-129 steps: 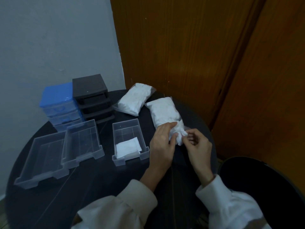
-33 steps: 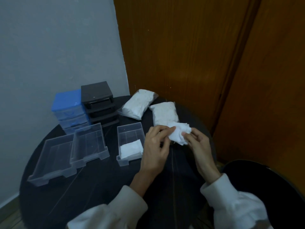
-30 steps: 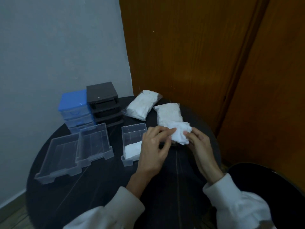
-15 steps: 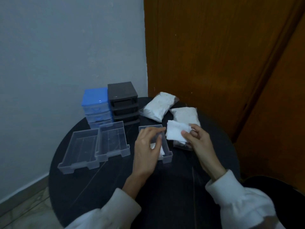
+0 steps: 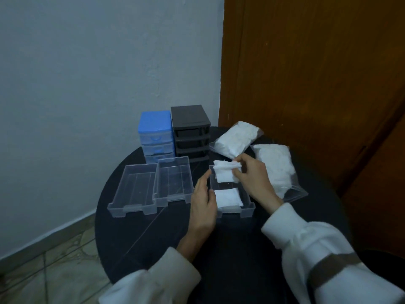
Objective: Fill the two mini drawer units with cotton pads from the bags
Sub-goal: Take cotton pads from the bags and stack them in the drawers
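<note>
A small stack of white cotton pads [image 5: 225,174] is pinched between the thumb and the curled fingers of the right hand [image 5: 254,178], and it hangs just above the far half of a clear drawer [image 5: 245,210] on the round black table [image 5: 153,242]. Below those fingers, in the near half of the same drawer, lies another stack of pads [image 5: 228,197]. The left hand [image 5: 202,204] holds nothing — its fingers are relaxed and nearly straight, and they rest at the left wall of this drawer. To the left of these fingers stand two more clear drawers [image 5: 153,187], side by side and touching. Beyond the fingertips are the blue drawer unit [image 5: 155,134] and the black drawer unit [image 5: 190,130], just beside each other against the wall. To the right of the right hand lies one bag of pads [image 5: 276,167], its near end open — a second bag [image 5: 235,139] lies behind the fingers, near the black unit.
</note>
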A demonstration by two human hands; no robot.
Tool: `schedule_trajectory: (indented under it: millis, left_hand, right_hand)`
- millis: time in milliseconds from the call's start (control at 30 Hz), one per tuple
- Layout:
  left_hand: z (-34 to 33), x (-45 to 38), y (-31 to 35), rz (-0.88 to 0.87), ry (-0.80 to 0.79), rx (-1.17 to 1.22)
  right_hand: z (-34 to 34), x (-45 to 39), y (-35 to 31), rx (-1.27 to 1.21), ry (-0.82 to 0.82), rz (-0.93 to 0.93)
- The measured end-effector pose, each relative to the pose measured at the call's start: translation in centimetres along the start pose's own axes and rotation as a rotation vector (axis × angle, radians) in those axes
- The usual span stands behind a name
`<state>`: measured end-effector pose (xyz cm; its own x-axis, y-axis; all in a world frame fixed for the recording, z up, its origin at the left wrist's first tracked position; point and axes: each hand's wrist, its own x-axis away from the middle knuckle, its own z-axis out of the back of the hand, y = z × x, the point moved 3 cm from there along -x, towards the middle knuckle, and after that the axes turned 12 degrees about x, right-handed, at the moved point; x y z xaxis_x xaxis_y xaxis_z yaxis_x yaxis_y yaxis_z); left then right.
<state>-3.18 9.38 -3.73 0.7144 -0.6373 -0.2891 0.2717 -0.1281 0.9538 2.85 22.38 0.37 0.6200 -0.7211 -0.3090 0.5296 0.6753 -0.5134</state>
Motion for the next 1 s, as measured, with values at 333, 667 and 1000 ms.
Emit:
schedule_trajectory:
  millis: [333, 667, 1000]
  left_hand:
    - [-0.5, -0.2, 0.1, 0.037, -0.056, 0.062]
    - [-0.5, -0.5, -1.1, 0.142, -0.065, 0.013]
    - [-0.5, -0.4, -1.2, 0.174, -0.068, 0.059]
  right_hand:
    - [-1.3, 0.1, 0.1, 0.17, -0.114, 0.116]
    - [-2.3, 0.3, -0.1, 0.323, -0.059, 0.175]
    - [-2.6, 1.3, -0.9, 0.335, -0.168, 0.263]
